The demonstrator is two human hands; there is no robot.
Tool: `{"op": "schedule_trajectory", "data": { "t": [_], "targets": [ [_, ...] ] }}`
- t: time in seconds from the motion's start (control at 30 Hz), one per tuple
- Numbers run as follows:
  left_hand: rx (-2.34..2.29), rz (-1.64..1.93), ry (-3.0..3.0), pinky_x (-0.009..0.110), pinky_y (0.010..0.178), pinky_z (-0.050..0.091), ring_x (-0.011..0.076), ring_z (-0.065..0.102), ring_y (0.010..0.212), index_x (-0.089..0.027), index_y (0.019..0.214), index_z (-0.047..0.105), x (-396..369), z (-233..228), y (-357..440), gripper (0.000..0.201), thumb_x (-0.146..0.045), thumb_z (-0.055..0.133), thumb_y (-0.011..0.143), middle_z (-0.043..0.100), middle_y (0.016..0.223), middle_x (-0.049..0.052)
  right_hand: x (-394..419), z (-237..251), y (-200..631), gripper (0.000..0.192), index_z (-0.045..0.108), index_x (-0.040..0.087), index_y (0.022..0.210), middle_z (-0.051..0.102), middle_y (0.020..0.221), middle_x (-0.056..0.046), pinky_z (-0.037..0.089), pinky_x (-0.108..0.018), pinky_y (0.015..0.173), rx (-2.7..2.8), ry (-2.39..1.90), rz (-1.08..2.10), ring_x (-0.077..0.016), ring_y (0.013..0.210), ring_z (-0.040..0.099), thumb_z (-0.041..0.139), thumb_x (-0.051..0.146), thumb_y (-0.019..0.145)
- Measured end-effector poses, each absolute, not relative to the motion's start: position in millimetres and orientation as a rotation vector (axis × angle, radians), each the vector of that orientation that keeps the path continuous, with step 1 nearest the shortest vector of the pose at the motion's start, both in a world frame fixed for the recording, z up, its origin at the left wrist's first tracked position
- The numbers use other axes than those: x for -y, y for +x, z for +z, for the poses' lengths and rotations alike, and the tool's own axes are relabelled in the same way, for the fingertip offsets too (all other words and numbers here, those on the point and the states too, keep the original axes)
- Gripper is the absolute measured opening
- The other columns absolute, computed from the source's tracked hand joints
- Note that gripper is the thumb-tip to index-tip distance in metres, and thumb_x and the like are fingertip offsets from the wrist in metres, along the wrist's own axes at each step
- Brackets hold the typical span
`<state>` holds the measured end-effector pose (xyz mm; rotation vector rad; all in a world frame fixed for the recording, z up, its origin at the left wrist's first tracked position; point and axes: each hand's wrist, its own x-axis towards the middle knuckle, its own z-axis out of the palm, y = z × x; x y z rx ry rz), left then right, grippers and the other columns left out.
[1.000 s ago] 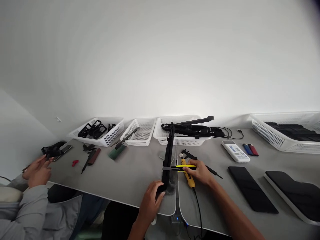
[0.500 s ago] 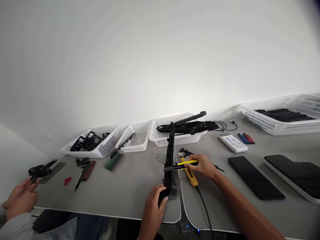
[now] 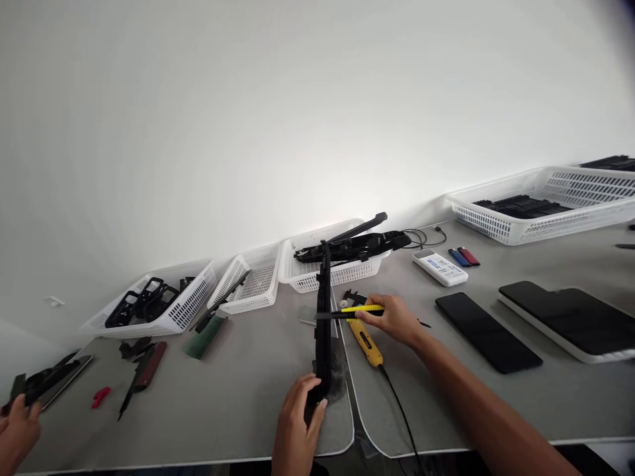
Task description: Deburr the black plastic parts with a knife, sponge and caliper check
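My left hand (image 3: 299,423) grips the near end of a long black plastic part (image 3: 323,344), which points away from me near the gap between the two tables. In my right hand (image 3: 391,318) is a yellow-and-black utility knife (image 3: 364,310). Its blade lies across the black part, about midway along; whether it cuts into the surface I cannot tell. Just below the knife a yellow corded tool (image 3: 367,342) rests on the right table, and a black caliper-like tool (image 3: 354,296) lies behind it. Dark dust (image 3: 338,377) is spread beside my left hand.
White baskets with black parts stand along the wall, among them a middle basket (image 3: 302,283) and a right basket (image 3: 526,228). Phones (image 3: 489,330), a white device (image 3: 440,267) and lighters (image 3: 464,256) lie on the right. At far left is another person's hand (image 3: 20,430).
The view has turned somewhat to the right. My right hand has shifted the knife slightly along the black part, while the left keeps its grip. The other person's hands have moved partly out of view.
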<state>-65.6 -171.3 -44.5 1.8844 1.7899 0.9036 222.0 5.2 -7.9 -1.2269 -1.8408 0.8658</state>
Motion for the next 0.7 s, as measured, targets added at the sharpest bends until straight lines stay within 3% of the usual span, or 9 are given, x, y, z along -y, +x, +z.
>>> {"op": "schedule_trajectory", "data": {
  "t": [0.17,0.3,0.43,0.57,0.7],
  "targets": [
    [-1.777,0.935,1.904,0.047,0.107,0.060,0.0297,0.071,0.128,-0.029,0.125,0.073,172.1,-45.3,-65.2,0.029,-0.040,0.055,0.104,0.075,0.134,0.009,-7.9,-7.9,231.3,0.050,0.061,0.020,0.069,0.054,0.063,0.002,0.030,-0.028,0.056,1.882,-1.175,1.006,-0.0143,0.062,0.044,0.072,0.066,0.084],
    [-1.770,0.943,1.885,0.046,0.108,0.059,0.0285,0.067,0.134,-0.031,0.133,0.068,175.3,-47.8,-66.3,0.032,-0.040,0.050,0.108,0.071,0.142,0.009,-5.7,-4.4,232.6,0.049,0.063,0.020,0.071,0.057,0.065,0.000,0.029,-0.028,0.056,1.881,-1.219,0.933,-0.0146,0.062,0.045,0.071,0.066,0.086],
    [-1.773,1.000,1.872,0.042,0.103,0.061,0.0295,0.066,0.136,-0.030,0.134,0.068,177.7,-49.9,-66.2,0.034,-0.043,0.049,0.109,0.066,0.148,0.012,-1.0,-2.2,229.0,0.050,0.061,0.020,0.070,0.057,0.067,0.001,0.029,-0.028,0.056,1.987,-1.145,1.110,-0.0145,0.062,0.046,0.073,0.066,0.085],
    [-1.820,1.049,1.823,0.036,0.091,0.064,0.0285,0.072,0.125,-0.030,0.135,0.070,179.2,-46.4,-63.1,0.038,-0.046,0.048,0.110,0.070,0.137,0.014,0.5,-2.9,227.5,0.051,0.063,0.020,0.074,0.057,0.069,0.000,0.029,-0.029,0.058,1.951,-1.194,1.029,-0.0151,0.064,0.045,0.070,0.069,0.087],
    [-1.804,1.089,1.813,0.035,0.087,0.064,0.0277,0.074,0.117,-0.028,0.135,0.069,180.4,-43.9,-60.3,0.039,-0.049,0.050,0.108,0.073,0.129,0.014,1.5,-1.8,229.2,0.049,0.058,0.021,0.073,0.054,0.069,0.001,0.030,-0.029,0.058,1.984,-1.107,1.155,-0.0147,0.064,0.044,0.073,0.065,0.086]
  ]
}}
